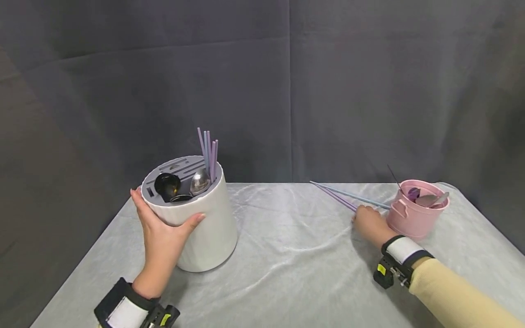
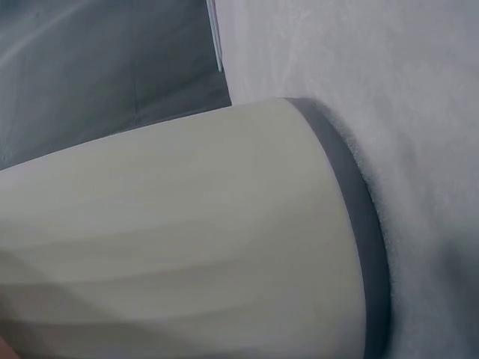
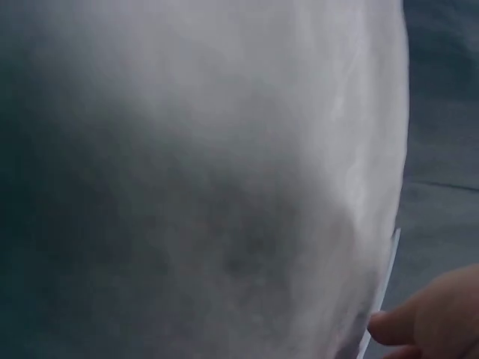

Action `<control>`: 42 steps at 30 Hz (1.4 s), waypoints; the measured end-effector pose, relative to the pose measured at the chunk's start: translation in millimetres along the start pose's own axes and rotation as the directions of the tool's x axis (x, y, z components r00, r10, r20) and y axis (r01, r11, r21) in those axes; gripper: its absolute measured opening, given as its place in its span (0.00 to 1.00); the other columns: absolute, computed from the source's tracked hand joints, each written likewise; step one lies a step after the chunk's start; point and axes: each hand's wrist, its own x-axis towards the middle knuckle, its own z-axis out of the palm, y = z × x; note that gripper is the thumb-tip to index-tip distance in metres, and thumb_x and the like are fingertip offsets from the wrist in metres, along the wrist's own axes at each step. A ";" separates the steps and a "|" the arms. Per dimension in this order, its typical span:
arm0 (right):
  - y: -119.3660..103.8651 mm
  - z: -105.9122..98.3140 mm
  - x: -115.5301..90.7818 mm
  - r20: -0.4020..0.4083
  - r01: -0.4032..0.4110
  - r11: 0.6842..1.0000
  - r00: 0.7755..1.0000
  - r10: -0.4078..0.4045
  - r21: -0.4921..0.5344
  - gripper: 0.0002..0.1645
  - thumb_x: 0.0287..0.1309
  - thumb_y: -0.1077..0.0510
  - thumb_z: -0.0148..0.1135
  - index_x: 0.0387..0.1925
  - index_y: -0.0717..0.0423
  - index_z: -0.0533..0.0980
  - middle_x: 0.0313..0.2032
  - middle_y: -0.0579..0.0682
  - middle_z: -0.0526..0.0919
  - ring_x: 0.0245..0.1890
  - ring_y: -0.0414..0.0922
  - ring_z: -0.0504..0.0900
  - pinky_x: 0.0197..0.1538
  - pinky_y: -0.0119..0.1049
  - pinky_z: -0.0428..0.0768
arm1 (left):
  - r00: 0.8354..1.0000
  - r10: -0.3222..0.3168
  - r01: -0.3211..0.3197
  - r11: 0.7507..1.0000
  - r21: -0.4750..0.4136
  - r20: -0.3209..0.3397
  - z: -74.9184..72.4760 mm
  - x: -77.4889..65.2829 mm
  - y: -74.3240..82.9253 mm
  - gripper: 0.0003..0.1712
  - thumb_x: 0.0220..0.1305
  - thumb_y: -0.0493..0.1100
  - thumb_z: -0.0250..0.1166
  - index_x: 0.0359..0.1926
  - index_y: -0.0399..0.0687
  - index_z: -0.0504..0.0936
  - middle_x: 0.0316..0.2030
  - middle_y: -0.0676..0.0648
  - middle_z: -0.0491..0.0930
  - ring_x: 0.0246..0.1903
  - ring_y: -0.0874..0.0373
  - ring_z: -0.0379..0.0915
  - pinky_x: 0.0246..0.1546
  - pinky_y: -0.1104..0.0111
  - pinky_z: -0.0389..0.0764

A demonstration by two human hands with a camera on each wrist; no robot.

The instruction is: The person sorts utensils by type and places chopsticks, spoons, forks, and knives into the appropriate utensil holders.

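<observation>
My left hand (image 1: 162, 234) grips the white utensil holder (image 1: 209, 228) near its top rim, thumb across the front and fingers round the left side. In the left wrist view the holder's pale wall (image 2: 187, 239) and dark base band (image 2: 363, 232) fill much of the frame. At the right, my right hand (image 1: 371, 225) pinches the near end of the purple chopsticks (image 1: 338, 198), low over the cloth. Pale blue chopsticks (image 1: 361, 198) lie just behind that hand. The right wrist view shows its thumb (image 3: 385, 327) against a thin stick (image 3: 388, 277).
In the holder's slotted grey top stand several purple and blue chopsticks (image 1: 207, 150), a metal spoon (image 1: 200, 182) and a black ladle-like utensil (image 1: 166, 184). Beside my right hand stands a pink pot (image 1: 412, 223) with spoons in it. A grey cloth (image 1: 287, 273) covers the table; a dark curtain (image 1: 254, 91) hangs behind.
</observation>
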 end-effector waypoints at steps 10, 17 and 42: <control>-3.9 -3.2 18.2 0.002 -0.086 0.994 0.996 0.086 -0.061 0.12 0.57 0.71 0.46 0.28 0.74 0.76 0.29 0.72 0.76 0.35 0.69 0.76 0.34 0.62 0.77 | 1.000 0.027 -0.027 0.999 -0.017 -0.001 -5.3 -2.0 -1.9 0.78 0.39 0.64 0.79 0.75 0.39 0.35 0.74 0.37 0.39 0.72 0.50 0.38 0.70 0.56 0.44; -2.0 -1.6 22.9 0.018 -0.117 0.993 0.993 0.118 -0.034 0.13 0.56 0.69 0.46 0.28 0.73 0.76 0.32 0.74 0.78 0.35 0.70 0.77 0.31 0.60 0.77 | 0.999 0.047 -0.047 0.999 -0.023 -0.014 -6.2 -3.1 -3.8 0.78 0.39 0.64 0.79 0.75 0.38 0.35 0.74 0.36 0.40 0.72 0.49 0.38 0.70 0.56 0.44; -85.1 -64.5 0.7 -0.113 0.146 0.743 0.989 -0.095 0.653 0.10 0.62 0.69 0.59 0.43 0.75 0.77 0.36 0.64 0.85 0.35 0.47 0.85 0.38 0.33 0.82 | 0.998 0.055 -0.055 0.998 -0.014 -0.008 0.8 -1.2 -7.9 0.77 0.41 0.71 0.74 0.75 0.37 0.36 0.73 0.37 0.41 0.72 0.49 0.39 0.70 0.53 0.45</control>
